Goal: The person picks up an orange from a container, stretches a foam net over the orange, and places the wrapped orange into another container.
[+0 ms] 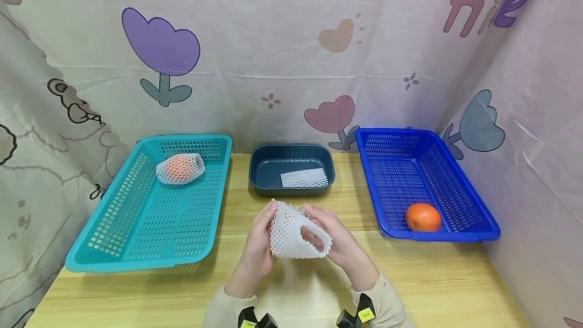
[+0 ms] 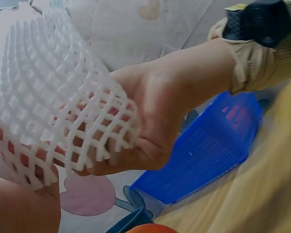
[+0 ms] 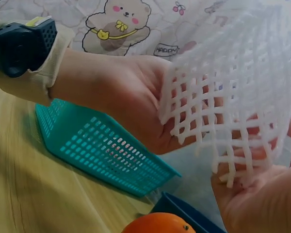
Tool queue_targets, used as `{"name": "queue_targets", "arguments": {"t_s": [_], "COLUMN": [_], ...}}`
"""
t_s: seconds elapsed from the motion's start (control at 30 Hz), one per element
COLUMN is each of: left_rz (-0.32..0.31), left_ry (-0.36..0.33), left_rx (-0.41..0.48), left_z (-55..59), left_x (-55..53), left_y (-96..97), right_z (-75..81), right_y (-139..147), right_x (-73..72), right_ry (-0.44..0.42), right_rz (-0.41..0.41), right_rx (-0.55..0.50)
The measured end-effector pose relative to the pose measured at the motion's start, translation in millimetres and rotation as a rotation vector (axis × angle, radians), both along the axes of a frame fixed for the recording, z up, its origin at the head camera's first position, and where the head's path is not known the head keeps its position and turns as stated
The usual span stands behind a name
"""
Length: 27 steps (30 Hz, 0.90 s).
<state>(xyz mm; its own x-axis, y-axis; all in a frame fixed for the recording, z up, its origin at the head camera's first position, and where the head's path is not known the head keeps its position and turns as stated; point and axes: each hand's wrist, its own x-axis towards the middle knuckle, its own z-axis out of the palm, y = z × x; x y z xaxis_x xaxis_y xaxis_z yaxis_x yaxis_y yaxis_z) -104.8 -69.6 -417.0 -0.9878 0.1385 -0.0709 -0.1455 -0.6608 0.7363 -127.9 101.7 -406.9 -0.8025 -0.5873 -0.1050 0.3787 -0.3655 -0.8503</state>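
Observation:
A white foam fruit net (image 1: 291, 234) is held between both hands above the table, its wide opening facing the near right. My left hand (image 1: 259, 244) grips its left side, and my right hand (image 1: 340, 244) holds the right side, some fingers visible inside through the opening. In the left wrist view, fingers of the right hand (image 2: 157, 111) show through the mesh. Below the net, an orange (image 3: 157, 224) lies near the dark tray in the right wrist view; the net and hands hide it in the head view.
At left, a teal basket (image 1: 218, 206) holds a netted orange fruit (image 1: 180, 168). A dark tray (image 1: 268, 168) at the back middle contains a flat foam net (image 1: 304, 178). On the right, a blue basket (image 1: 371, 196) has an orange (image 1: 423, 217) in it. A printed curtain hangs behind.

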Motion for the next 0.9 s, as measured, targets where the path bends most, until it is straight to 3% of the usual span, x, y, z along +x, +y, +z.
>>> {"name": "queue_targets", "arguments": {"t_s": [0.1, 0.23, 0.4, 0.57, 0.73, 0.9], "left_rz": [0.032, 0.019, -0.006, -0.001, 0.032, 0.061], "left_ry": [0.012, -0.025, -0.094, -0.101, -0.11, -0.122], "left_rx": [0.037, 0.029, -0.089, -0.204, -0.261, -0.301], "left_z": [0.1, -3.0, -12.6, -26.6, -40.9, -56.7], "left_x": [-4.3, -8.1, -12.3, -19.2, -26.3, -34.6], "left_y": [-1.9, -3.9, -5.1, -6.3, -7.7, -9.6], "right_z": [-3.9, -8.9, -11.8, -19.0, -32.4, -51.6], "right_y": [1.3, 2.9, 4.0, 3.1, 2.4, 0.8], "right_x": [-0.5, -4.7, -11.7, -18.3, -22.3, -29.0], "right_ry": [0.02, 0.022, -0.036, -0.094, -0.128, -0.098], "right_rz": [-0.001, -0.01, -0.11, -0.223, -0.284, -0.382], "right_rx": [0.049, 0.044, 0.05, 0.091, 0.108, 0.139]}}
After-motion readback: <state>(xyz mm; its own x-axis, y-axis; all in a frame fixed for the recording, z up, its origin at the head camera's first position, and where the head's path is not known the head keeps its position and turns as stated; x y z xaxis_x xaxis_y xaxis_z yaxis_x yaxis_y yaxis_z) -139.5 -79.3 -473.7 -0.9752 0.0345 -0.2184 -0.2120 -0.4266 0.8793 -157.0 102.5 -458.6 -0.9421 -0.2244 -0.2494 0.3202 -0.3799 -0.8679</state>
